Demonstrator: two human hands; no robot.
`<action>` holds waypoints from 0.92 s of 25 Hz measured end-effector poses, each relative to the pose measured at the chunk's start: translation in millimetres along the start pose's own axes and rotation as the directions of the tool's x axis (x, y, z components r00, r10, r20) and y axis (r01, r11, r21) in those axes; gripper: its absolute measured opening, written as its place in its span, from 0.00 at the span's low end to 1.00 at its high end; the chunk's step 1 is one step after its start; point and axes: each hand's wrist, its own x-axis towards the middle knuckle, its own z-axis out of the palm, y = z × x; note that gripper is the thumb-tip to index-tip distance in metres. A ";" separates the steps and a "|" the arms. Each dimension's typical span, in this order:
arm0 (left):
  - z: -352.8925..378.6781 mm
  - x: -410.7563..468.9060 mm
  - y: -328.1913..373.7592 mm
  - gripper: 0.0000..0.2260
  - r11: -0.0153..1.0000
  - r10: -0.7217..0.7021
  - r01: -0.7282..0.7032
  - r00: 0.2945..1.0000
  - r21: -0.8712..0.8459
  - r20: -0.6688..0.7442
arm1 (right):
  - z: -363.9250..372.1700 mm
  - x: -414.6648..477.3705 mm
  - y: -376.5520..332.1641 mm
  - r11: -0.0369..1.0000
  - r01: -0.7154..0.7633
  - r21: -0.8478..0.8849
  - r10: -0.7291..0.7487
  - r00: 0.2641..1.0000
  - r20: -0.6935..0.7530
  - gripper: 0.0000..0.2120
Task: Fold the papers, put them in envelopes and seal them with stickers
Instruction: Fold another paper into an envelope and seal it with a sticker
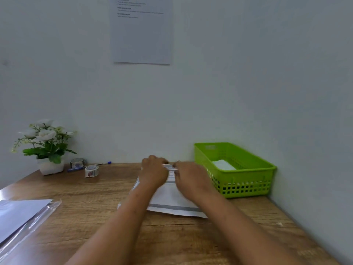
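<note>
Far left edge of the wooden surface (pixel 80 197): a stack of white sheets in a clear plastic sleeve (pixel 21 213) is lying flat, well apart from the work. Back left corner: a white pot of artificial white flowers (pixel 45 146), two rolls of patterned sticker tape (pixel 91 170) and a blue pen (pixel 86 166) are sitting near the wall, all untouched.

Centre, toward the back edge: a white printed paper with grey bands (pixel 172 199) is lying flat, its long axis running away from the person toward the wall. The left hand (pixel 153 174) is resting on the far left part of the sheet, the right hand (pixel 193 180) on the far right part. Fingers of both hands (pixel 164 163) are curling together at the sheet's far edge and appear to be pinching a narrow turned-up strip (pixel 169 166) between them; motion blur is making the exact grip hard to read.

Judgement: a fold is being made. The far edge is lying right at the fingertips, both hands equally near, so the coming move is likely drawing that edge back toward the near edge.

Right, against the wall: a green perforated plastic basket (pixel 248 188) is holding something white, just beside the right hand.
</note>
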 end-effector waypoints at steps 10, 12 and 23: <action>-28.0 4.0 -103.1 0.33 0.873 -0.246 0.328 0.935 -0.362 0.255 | 24.2 -10.9 -0.4 0.978 -0.189 0.093 0.108 0.828 0.551 0.30; -18.7 5.7 -109.2 0.36 0.840 -0.220 0.324 0.936 -0.435 0.274 | 21.3 -7.8 0.6 0.972 -0.191 0.133 0.104 0.868 0.486 0.25; -17.0 -4.0 -84.9 0.14 0.510 -0.072 0.166 0.986 -0.844 0.150 | 29.1 -2.4 15.0 0.987 -0.057 0.148 0.053 0.998 0.034 0.23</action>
